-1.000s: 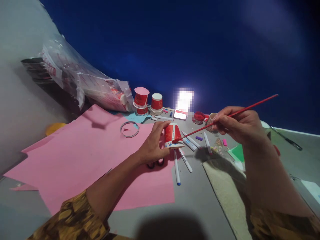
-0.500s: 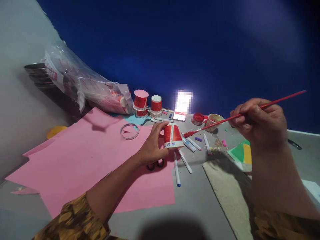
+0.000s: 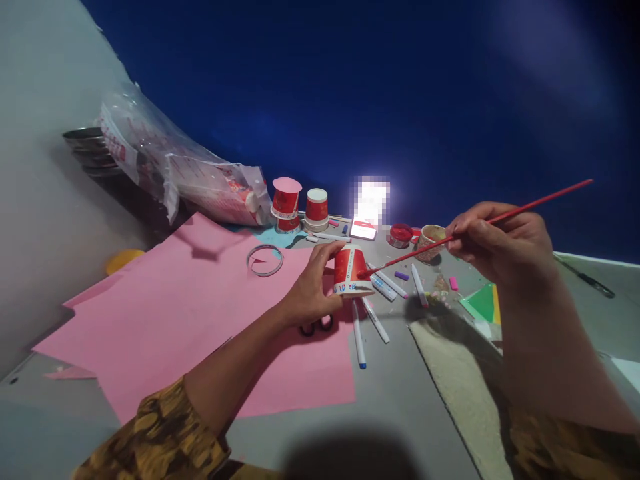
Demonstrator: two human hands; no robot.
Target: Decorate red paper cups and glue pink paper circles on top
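Between the thumb and fingers of my left hand is a red paper cup, held upside down with its white rim low. Its side carries a pale strip with lettering. My right hand grips a red paintbrush partway along its handle. The red-loaded bristles rest against the cup's right side. Below the cup, the dark handles of scissors show on the pink paper; their blades are hidden.
White markers lie right of the paper. Behind are an open red paint jar, a stained cup, stacked red cups, a lit phone and a plastic bag. A tape ring sits on the paper. A beige cloth lies front right.
The brush has come in from just beside the cup to touch its side. My right hand has shifted slightly left. The left hand still holds the cup, and the whole view has shifted a little.
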